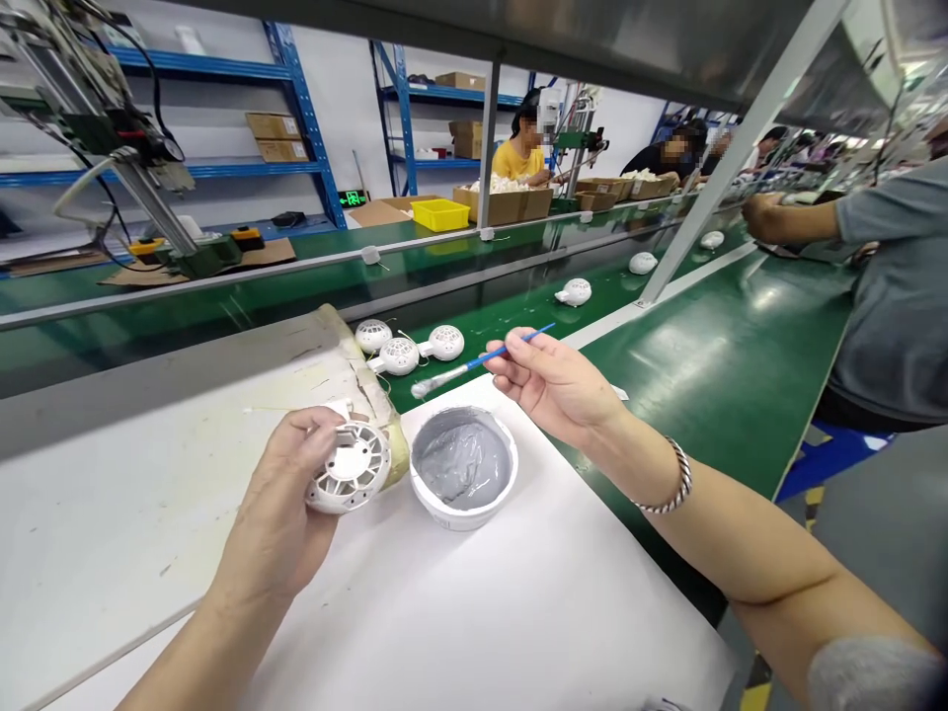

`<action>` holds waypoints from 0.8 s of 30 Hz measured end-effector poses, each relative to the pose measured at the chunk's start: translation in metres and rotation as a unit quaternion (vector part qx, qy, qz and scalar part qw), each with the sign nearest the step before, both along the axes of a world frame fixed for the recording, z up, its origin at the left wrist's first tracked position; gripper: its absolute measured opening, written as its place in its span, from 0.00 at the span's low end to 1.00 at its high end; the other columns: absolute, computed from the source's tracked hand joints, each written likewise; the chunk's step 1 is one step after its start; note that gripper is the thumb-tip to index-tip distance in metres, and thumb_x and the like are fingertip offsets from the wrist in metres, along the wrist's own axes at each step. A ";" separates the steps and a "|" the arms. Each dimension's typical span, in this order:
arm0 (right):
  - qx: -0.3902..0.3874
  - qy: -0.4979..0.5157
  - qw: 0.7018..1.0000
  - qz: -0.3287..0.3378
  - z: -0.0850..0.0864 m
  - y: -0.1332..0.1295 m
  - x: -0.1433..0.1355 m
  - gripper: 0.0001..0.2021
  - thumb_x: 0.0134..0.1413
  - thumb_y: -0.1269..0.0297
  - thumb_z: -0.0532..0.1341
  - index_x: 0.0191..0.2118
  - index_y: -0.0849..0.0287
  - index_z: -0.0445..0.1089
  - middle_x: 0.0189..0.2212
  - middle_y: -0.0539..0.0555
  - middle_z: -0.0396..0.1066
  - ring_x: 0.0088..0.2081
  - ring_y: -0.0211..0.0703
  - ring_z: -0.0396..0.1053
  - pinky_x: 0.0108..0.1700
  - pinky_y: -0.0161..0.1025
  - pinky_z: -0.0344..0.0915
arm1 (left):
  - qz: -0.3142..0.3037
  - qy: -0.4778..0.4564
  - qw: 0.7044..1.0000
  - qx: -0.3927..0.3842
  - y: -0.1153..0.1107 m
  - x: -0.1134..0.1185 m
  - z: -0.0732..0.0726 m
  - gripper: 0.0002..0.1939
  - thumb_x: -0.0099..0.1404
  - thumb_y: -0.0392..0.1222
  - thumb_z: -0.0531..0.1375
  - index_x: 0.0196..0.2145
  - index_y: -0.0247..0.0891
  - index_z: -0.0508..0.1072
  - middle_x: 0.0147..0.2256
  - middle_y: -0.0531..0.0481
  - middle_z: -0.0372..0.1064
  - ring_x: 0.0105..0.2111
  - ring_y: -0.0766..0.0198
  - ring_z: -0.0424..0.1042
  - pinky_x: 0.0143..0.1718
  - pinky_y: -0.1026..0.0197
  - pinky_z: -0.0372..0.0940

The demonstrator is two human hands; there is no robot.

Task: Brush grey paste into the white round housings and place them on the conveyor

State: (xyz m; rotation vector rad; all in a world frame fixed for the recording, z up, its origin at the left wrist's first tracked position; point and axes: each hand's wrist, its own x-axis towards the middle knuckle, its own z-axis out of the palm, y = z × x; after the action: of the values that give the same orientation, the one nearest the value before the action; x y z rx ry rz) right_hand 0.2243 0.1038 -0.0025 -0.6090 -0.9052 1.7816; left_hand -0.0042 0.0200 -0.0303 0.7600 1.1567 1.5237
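Observation:
A round white plastic housing (350, 468) with spoke-like openings is gripped in my left hand (285, 494), its open face turned up. My right hand (552, 380) pinches a thin blue-handled brush (485, 357) between thumb and fingers. Pale grey matter coats the brush's tip, which points left and hangs just above the rim of a white tub (464, 517). Thick grey paste (463, 456) fills much of this tub, standing on the white surface between my hands.
Several white housings (398, 355) lie on the green conveyor (518, 306) beyond the tub. A worn foam-edged board (178, 425) is at left. A slanted metal post (741, 148) rises at right, near a person in grey (896, 286). A yellow bin (440, 214) sits farther back.

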 end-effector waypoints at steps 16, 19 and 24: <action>0.203 -0.066 0.976 -0.034 0.006 -0.023 -0.045 0.11 0.50 0.62 0.68 0.31 0.58 0.65 0.29 0.47 0.76 0.31 0.33 0.76 0.38 0.30 0.73 | 0.045 -0.089 0.995 -0.032 -0.012 0.013 0.019 0.07 0.60 0.45 0.61 0.33 0.40 0.72 0.43 0.47 0.67 0.43 0.54 0.69 0.35 0.51 0.75; 0.232 -0.083 0.967 -0.059 0.004 -0.028 -0.043 0.10 0.50 0.63 0.68 0.31 0.58 0.65 0.28 0.47 0.75 0.31 0.34 0.76 0.39 0.32 0.74 | 0.027 -0.085 0.996 -0.013 -0.014 0.012 0.019 0.07 0.59 0.45 0.61 0.34 0.39 0.71 0.41 0.47 0.68 0.41 0.54 0.70 0.35 0.51 0.75; 0.250 -0.101 0.960 -0.070 -0.001 -0.032 -0.040 0.09 0.52 0.63 0.67 0.31 0.57 0.65 0.28 0.47 0.75 0.31 0.35 0.76 0.39 0.34 0.75 | 0.002 -0.092 0.996 -0.008 -0.017 0.011 0.016 0.12 0.53 0.36 0.63 0.37 0.43 0.70 0.38 0.48 0.72 0.40 0.54 0.72 0.34 0.52 0.75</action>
State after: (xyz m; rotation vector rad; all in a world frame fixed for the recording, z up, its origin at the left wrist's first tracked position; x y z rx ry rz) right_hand 0.1841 0.0719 -0.0033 -0.5129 -1.3613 1.3064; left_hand 0.0068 0.0030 -0.0147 0.5930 1.0319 1.5509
